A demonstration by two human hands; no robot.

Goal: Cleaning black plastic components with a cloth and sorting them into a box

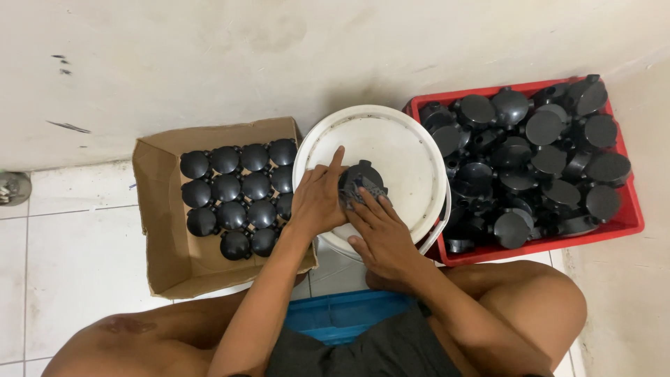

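A round black plastic part rests on the white lid of a bucket. My left hand steadies the part from the left, with the index finger stretched out along the lid. My right hand presses on the part from the near side with a small bluish-grey piece under its fingers. Both hands touch the part. Its underside is hidden.
A cardboard box on the left holds rows of round black parts. A red crate on the right is heaped with several more black parts. A blue container sits between my knees. White wall behind, tiled floor left.
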